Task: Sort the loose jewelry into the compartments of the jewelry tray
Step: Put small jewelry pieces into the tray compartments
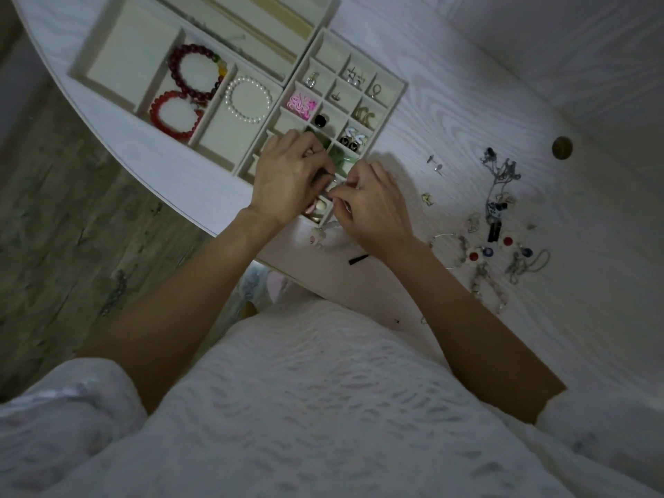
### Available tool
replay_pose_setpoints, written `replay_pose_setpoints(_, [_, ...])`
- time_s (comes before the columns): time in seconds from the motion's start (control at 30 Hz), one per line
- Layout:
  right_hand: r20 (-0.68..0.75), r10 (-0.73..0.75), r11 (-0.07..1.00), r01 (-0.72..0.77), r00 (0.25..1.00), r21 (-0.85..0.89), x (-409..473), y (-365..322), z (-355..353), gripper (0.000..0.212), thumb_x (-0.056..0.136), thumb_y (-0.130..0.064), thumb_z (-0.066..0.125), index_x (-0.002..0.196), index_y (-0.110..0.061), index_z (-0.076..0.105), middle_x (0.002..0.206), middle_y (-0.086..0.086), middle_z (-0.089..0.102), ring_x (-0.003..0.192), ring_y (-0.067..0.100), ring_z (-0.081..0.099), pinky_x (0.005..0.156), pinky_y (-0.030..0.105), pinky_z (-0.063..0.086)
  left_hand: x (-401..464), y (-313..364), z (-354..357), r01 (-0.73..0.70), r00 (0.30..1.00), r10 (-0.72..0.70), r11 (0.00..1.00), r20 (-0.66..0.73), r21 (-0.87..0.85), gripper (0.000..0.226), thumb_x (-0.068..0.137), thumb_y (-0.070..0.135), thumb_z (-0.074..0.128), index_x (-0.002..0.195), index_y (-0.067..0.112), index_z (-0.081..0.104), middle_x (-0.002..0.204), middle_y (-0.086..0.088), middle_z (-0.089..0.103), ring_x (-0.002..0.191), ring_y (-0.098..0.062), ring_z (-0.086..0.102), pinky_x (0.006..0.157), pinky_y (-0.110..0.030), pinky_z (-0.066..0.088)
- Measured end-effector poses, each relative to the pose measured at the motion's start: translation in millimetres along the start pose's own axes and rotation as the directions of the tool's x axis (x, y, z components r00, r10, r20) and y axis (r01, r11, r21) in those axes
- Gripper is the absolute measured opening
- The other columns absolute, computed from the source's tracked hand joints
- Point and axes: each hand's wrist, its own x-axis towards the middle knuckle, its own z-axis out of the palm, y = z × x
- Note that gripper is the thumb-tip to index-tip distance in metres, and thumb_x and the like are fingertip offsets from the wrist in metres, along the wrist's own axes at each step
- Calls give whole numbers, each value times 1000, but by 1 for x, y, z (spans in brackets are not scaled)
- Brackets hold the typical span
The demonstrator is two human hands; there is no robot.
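Note:
A cream jewelry tray [395, 88] with many small compartments stands on the white table; it holds earrings, a pink piece [301, 105] and a black ring [320, 120]. Both my hands meet over its near compartments. My left hand [287, 174] has its fingers curled over the tray. My right hand [373, 203] pinches a small thin piece I cannot make out. A pale green piece [345, 163] shows between the hands. Loose jewelry [499, 210] lies in a heap to the right.
A larger tray [107, 77] to the left holds two red bead bracelets [194, 71] and a white pearl bracelet [248, 99]. Another tray [323, 16] sits behind. A small black strip [358, 259] and a pale charm [319, 237] lie near the table's edge. A brass knob [562, 148] is on the right.

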Motion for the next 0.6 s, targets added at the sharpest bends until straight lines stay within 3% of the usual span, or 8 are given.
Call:
replay_pose_setpoints(0.13, [9,12,1000,-12,1000,-4,1,0,1,34,84,-25,41,82,-12,73,83,8,53,82,23,49,69,32,38,3,-4,-1,-126,991,128,991,-39,55,11,84,24,66,77,17,70,82,-3,62,76,-23,53,63,-33,35])
replay_pose_setpoints(0.23, [7,20,1000,-20,1000,5,1,0,2,35,84,-26,41,82,-12,73,82,8,52,81,24,49,68,32,39,2,-10,-3,-190,981,189,982,-45,-14,15,90,26,64,80,16,71,84,-5,62,78,-22,48,62,-34,34])
replay_pose_setpoints(0.37, [-2,21,1000,-21,1000,18,1,0,2,34,83,-27,41,82,-14,73,81,8,52,80,25,49,67,33,39,1,-18,-4,-250,958,262,962,115,-105,18,90,31,60,88,18,73,87,-5,60,85,-22,47,68,-32,34])
replay_pose_setpoints(0.47, [3,23,999,-23,1000,27,1,-1,2,35,84,-27,40,83,-13,73,81,8,51,80,24,48,67,33,39,4,-18,-3,-266,946,276,961,169,-79,21,91,32,56,92,21,74,89,-4,61,88,-24,49,69,-34,36])
replay_pose_setpoints(0.6, [-13,17,1000,-17,1000,15,-1,-2,1,36,83,-27,40,82,-12,73,83,8,53,81,25,49,68,34,40,-7,-17,-6,-202,974,209,976,84,-83,20,94,25,56,100,15,72,94,-8,62,88,-25,51,72,-36,40])
